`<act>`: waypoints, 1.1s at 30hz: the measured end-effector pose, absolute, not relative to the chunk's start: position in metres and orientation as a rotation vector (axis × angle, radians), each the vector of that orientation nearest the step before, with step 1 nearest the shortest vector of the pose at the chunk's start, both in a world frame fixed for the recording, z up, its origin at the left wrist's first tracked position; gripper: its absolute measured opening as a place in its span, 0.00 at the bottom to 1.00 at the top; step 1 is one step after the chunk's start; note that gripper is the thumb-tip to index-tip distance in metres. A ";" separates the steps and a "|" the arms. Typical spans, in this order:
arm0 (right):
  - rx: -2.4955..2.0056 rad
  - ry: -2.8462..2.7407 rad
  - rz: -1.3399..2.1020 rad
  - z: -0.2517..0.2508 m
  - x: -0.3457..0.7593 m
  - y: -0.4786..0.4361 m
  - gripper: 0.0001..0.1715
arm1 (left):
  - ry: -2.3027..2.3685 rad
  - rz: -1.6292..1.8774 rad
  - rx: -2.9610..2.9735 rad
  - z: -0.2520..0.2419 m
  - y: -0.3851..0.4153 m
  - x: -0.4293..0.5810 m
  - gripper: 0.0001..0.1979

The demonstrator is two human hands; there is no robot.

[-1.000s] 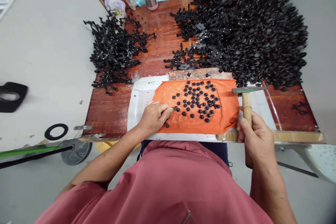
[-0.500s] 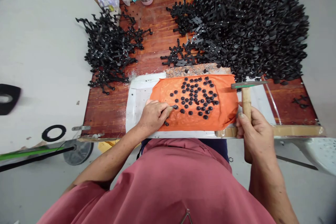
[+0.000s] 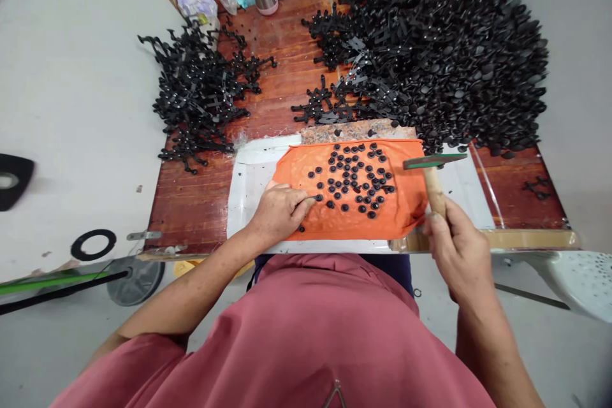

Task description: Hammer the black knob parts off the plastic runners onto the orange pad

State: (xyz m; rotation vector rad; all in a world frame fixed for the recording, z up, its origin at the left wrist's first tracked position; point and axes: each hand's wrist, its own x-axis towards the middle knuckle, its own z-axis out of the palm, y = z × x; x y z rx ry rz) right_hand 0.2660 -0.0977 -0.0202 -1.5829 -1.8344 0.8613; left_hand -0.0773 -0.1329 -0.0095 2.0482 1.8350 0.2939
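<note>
One red-brown desk [image 3: 282,32] carries everything. Beyond the orange cloth [image 3: 351,223] and to its right lies the big heap [image 3: 454,57] of black parts; beyond it to the left, the smaller heap [image 3: 198,86]. Judging by these, I take the work to be well under way with plenty left, though which heap is finished I cannot tell.

My right grip [image 3: 461,248] is clamped around the wooden handle of the hammer [image 3: 434,190], at the cloth's right edge. The handle's long axis slants from the head rightward and back toward me; the head lies crosswise, its left end over the cloth, its narrowing end pointing right.

On the cloth's left part, my left grip [image 3: 282,210] is pinched together on a black piece [image 3: 318,197], mostly hidden, its visible end pointing right. Dozens of loose studs [image 3: 354,176] dot the cloth's middle.
</note>
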 end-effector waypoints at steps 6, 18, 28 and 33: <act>-1.247 -2.341 0.808 0.007 0.235 -0.119 0.30 | 1.825 0.302 2.035 -0.011 -0.133 -0.076 0.21; -1.206 -2.482 0.601 0.000 0.201 -0.127 0.37 | 1.819 0.320 2.038 -0.014 -0.134 -0.076 0.18; -1.161 -2.251 0.753 0.007 0.197 -0.123 0.39 | 1.800 0.430 1.665 0.006 -0.142 -0.086 0.19; -1.274 -2.075 0.842 0.004 0.208 -0.118 0.33 | 1.400 0.626 1.474 0.025 -0.149 -0.108 0.21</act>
